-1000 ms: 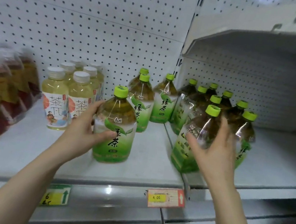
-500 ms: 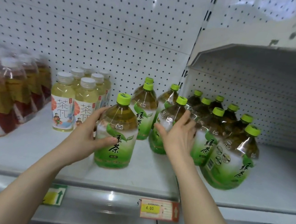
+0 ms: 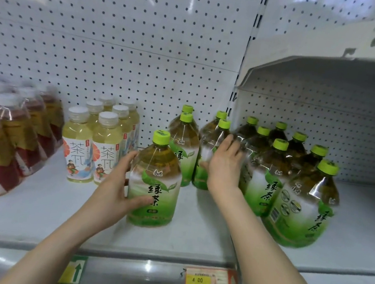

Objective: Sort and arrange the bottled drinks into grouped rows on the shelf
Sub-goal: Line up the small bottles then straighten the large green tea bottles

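- Green-capped clear plastic bottle of green tea [image 3: 154, 180], with a green-and-white label, stands upright near the front of the white metal shelf [image 3: 29, 211], apart from the other bottles.
- Left hand [image 3: 116, 187] is wrapped round that front bottle from its left side, thumb across the lower label and fingers [image 3: 129, 160] behind the shoulder.
- Right hand [image 3: 223, 168] reaches further back and closes on a second green-capped green tea bottle [image 3: 206, 154], palm on its right side with the fingertips up by the neck; this bottle looks blurred and slightly tilted.
- Just left of it, two more green tea bottles [image 3: 182, 146] stand one behind the other, directly behind the front bottle.
- Right of the right hand, a crowded cluster of green-capped green tea bottles [image 3: 295, 184] fills the adjoining shelf section, several leaning; the nearest one touches the right forearm's side of the group.
- Left of the left hand stands a group of pale yellow tea bottles with white caps [image 3: 100, 144], just beside the fingers.
- At the far left sit shrink-wrapped amber drinks with red labels [image 3: 3, 141], blurred.
- On the shelf's front rail hang a red-and-yellow price tag [image 3: 209, 282] reading 4.00 and a green-and-yellow tag [image 3: 74, 270] with an arrow.
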The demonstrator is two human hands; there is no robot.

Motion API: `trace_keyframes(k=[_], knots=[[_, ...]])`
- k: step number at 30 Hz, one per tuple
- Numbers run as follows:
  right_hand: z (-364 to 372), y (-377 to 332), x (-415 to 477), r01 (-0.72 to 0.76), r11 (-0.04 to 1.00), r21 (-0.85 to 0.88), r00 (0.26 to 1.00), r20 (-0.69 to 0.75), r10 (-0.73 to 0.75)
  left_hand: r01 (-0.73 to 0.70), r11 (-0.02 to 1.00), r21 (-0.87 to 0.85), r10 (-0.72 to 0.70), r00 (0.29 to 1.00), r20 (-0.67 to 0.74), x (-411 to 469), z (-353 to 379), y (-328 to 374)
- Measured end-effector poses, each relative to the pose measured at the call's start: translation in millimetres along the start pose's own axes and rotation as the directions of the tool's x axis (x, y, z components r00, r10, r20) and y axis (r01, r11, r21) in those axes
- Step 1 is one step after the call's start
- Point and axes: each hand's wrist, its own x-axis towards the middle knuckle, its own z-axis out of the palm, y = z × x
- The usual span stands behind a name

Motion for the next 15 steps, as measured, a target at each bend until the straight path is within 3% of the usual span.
trace_keyframes(k=[2,5,8,10,12,15], knots=[[0,1,-1,0.003,1.000,0.002,1.000,0.031,-0.003,-0.006,1.000,0.005,0.006,1.000,0.004,4,2,0],[-12,18,-13,0.038,0.975,0.220,0.997,0.059,-0.052,0.008,1.000,0.017,-0.008,1.000,-0.016,15,14,4],[-29,43,-40,0.177,0.932,0.317,0.967,-0.232,-0.104,0.020,1.000,0.009,-0.020,0.999,-0.048,35,33,12],[-40,62,-61,0.197,0.906,0.375,0.902,-0.431,-0.018,0.048,0.998,0.043,-0.046,0.997,-0.058,47,44,18],[-45,91,-75,0.121,0.902,0.414,0.837,-0.531,0.131,0.083,0.995,0.063,-0.080,0.995,-0.059,54,49,18],[-46,145,-87,-0.106,0.877,0.469,0.822,-0.455,0.343,0.074,0.997,0.005,-0.074,0.997,-0.008,57,51,13]])
